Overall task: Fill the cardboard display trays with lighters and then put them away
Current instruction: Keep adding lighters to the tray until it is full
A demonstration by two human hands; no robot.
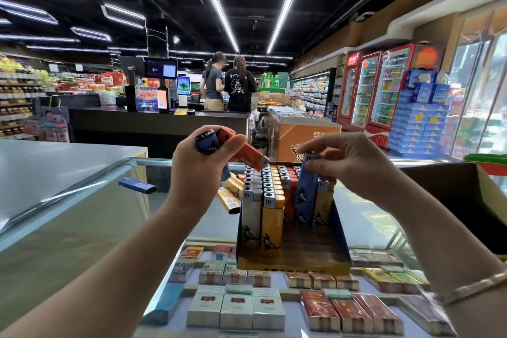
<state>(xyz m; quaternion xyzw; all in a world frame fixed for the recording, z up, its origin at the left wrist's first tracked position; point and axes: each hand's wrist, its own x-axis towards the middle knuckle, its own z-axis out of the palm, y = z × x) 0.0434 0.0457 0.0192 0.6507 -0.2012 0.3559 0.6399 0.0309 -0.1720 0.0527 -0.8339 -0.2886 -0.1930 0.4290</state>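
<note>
The tray (293,262) is yellow along its front lip, dark blue on its sides and brown inside. The lighters (270,200) standing in it are silver, yellow, orange-red and blue, each with a black splash-like figure low on the body. A blue lighter (306,195) has white marks. An orange-red lighter (247,155) has a silver cap.

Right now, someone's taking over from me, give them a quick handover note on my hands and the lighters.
Left hand grips a bunch of lighters, an orange lighter sticking out.
Right hand pinches a blue lighter, lowering it into the cardboard tray on the glass counter.
Done: back rows filled.
Left: the front of the tray, a loose blue lighter and yellow lighters lying on the counter, then putting the tray away.
</note>
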